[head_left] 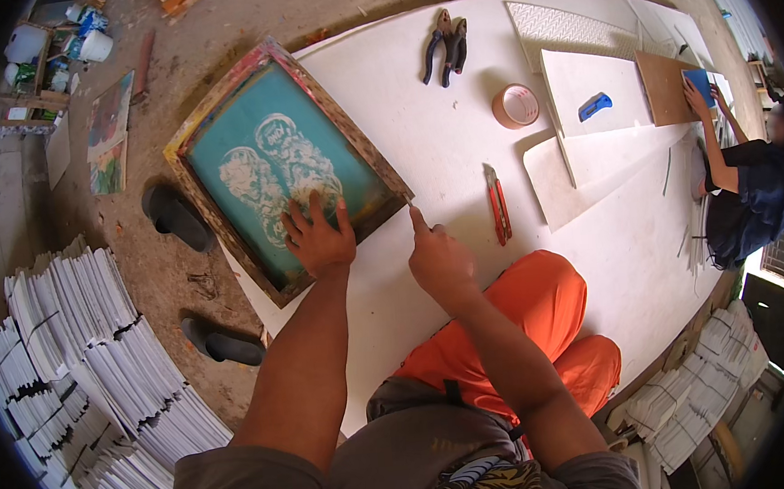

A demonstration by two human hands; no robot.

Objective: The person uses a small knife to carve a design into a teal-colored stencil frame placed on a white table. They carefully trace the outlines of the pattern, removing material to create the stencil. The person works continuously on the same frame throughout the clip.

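A silk-screen frame [353, 136] of paint-stained wood lies tilted before me on the left. Its teal mesh [238, 128] carries two pale, patterned shapes. My left hand [322, 242] rests flat on the lower part of the mesh, fingers spread. Beside the frame's right corner, my right hand [441, 261] is closed, index finger stretched forward, around a small slim tool [410, 200]. Only its thin metal tip shows, touching or very near the wood; the fingers hide the rest. A red-handled tool [497, 205] lies to the right of that hand.
On the white board [380, 73] lie pliers [444, 48], a tape roll [515, 106] and white sheets [594, 80] with a blue box cutter [594, 106]. At far right another person [742, 175] handles a blue piece. Sandals [178, 219] and paper stacks [100, 356] stand left.
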